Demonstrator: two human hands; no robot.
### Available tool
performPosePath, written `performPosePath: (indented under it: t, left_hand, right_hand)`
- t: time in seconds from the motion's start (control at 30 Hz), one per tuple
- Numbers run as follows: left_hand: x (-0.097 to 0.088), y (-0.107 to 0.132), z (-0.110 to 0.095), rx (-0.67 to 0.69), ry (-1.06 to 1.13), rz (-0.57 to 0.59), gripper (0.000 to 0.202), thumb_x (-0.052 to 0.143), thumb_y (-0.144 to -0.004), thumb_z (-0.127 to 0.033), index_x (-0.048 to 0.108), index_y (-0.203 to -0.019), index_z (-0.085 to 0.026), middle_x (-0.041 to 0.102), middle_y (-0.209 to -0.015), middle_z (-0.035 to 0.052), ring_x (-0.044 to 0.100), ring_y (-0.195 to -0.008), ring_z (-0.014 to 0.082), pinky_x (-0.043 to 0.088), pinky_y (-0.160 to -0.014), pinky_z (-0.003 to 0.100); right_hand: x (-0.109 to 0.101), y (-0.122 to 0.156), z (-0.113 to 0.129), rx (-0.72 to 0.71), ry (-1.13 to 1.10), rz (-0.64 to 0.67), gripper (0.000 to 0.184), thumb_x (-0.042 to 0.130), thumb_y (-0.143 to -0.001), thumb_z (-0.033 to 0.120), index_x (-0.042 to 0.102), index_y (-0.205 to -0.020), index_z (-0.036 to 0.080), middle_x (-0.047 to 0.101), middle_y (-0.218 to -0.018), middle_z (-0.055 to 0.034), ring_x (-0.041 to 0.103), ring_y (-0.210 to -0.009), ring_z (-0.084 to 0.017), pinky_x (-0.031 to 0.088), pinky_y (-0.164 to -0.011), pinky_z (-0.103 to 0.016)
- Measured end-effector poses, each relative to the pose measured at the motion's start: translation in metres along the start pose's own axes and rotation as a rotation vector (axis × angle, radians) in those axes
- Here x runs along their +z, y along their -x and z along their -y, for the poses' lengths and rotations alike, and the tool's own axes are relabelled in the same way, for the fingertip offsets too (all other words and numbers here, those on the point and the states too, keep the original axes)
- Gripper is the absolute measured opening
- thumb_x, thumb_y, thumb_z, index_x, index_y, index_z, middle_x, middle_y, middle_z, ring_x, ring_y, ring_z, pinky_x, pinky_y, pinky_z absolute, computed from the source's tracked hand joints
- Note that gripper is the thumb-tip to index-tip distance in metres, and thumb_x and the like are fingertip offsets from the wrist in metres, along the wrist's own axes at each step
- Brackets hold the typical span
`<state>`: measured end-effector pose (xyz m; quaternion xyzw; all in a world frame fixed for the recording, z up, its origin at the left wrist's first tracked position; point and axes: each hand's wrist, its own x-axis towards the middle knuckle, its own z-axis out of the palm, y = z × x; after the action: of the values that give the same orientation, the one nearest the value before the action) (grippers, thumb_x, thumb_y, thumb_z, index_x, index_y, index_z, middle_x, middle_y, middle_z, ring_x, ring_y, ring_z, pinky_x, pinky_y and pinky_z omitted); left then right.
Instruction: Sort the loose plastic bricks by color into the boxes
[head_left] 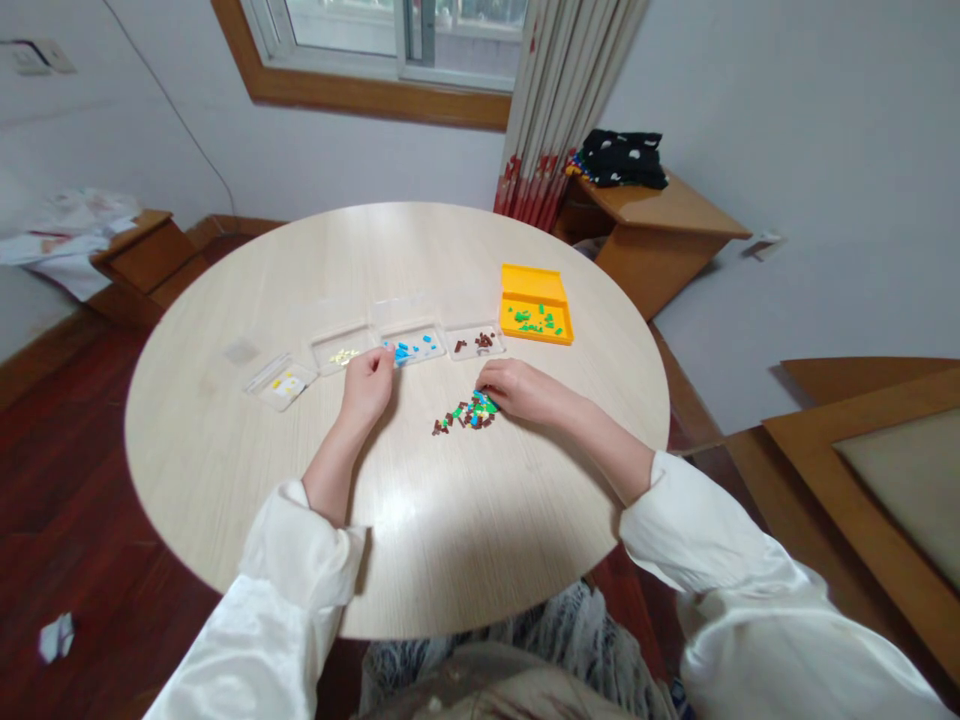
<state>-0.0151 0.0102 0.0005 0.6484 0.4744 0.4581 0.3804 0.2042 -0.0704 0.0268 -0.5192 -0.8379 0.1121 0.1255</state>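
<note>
My left hand (367, 384) is closed, its fingertips at the near left corner of a clear box (431, 355) of small blue bricks (403, 352). A speck of blue shows at the thumb tip; whether it is pinched or lies behind, I cannot tell. On the table, a mixed pile of small brown, green, blue and cream bricks (474, 412) trails off to the left. My right hand (519, 388) reaches over the pile's right end, fingers bent together and pointing down. Whatever they pinch is hidden.
Behind the pile stand a clear box (459, 353) with brown bricks and an open yellow case (568, 328) with green ones. Further left are clear boxes with cream pieces (343, 356) and with yellow and white pieces (288, 384). All rest on a round wooden table (225, 470).
</note>
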Motion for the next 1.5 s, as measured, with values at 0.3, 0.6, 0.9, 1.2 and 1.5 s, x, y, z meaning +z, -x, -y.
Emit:
performPosePath:
  t: [0.3, 0.6, 0.9, 1.2, 1.5]
  left_hand:
    - [-0.001, 0.000, 0.001, -0.001, -0.005, 0.020, 0.043, 0.046, -0.083, -0.035, 0.032, -0.046, -0.020, 0.029, -0.044, -0.0043, 0.027, -0.047, 0.0106, 0.020, -0.050, 0.027]
    - [-0.002, 0.000, 0.001, 0.001, -0.013, 0.041, 0.042, 0.046, -0.084, -0.035, 0.031, -0.047, -0.020, 0.028, -0.045, -0.0045, 0.026, -0.048, 0.0105, 0.019, -0.050, 0.027]
    - [-0.001, 0.001, -0.003, -0.015, -0.043, 0.041, 0.040, 0.043, -0.084, -0.032, 0.031, -0.047, -0.020, 0.029, -0.045, -0.0051, 0.026, -0.047, 0.0098, 0.020, -0.051, 0.026]
    - [0.000, 0.000, -0.004, -0.019, -0.051, 0.039, 0.040, 0.044, -0.084, -0.030, 0.032, -0.046, -0.020, 0.028, -0.044, -0.0056, 0.027, -0.047, 0.0097, 0.020, -0.051, 0.026]
    - [0.000, 0.001, -0.005, -0.016, -0.013, 0.036, 0.042, 0.045, -0.085, -0.026, 0.033, -0.045, -0.019, 0.029, -0.044, -0.0055, 0.026, -0.047, 0.0094, 0.019, -0.050, 0.026]
  right_hand:
    - [0.001, 0.002, 0.003, 0.043, -0.008, -0.022, 0.022, 0.047, -0.083, 0.004, 0.066, -0.085, 0.013, 0.064, -0.083, -0.0084, 0.055, -0.079, -0.016, 0.042, -0.076, -0.028]
    - [0.002, 0.003, 0.003, 0.057, -0.071, -0.046, 0.021, 0.046, -0.085, 0.006, 0.066, -0.084, 0.013, 0.063, -0.083, -0.0079, 0.055, -0.079, -0.015, 0.043, -0.076, -0.027]
    - [0.010, 0.004, -0.002, 0.020, -0.039, -0.058, 0.021, 0.044, -0.083, 0.002, 0.061, -0.084, 0.013, 0.060, -0.084, -0.0088, 0.050, -0.080, -0.016, 0.041, -0.074, -0.028]
    - [-0.002, -0.012, -0.003, -0.101, -0.050, -0.140, 0.016, 0.042, -0.086, 0.009, 0.057, -0.083, 0.016, 0.057, -0.085, -0.0076, 0.049, -0.082, -0.017, 0.040, -0.074, -0.029]
    - [-0.012, -0.088, 0.006, -0.210, -0.085, -0.230, 0.017, 0.042, -0.084, 0.008, 0.057, -0.082, 0.016, 0.058, -0.085, -0.0060, 0.049, -0.081, -0.017, 0.039, -0.075, -0.029]
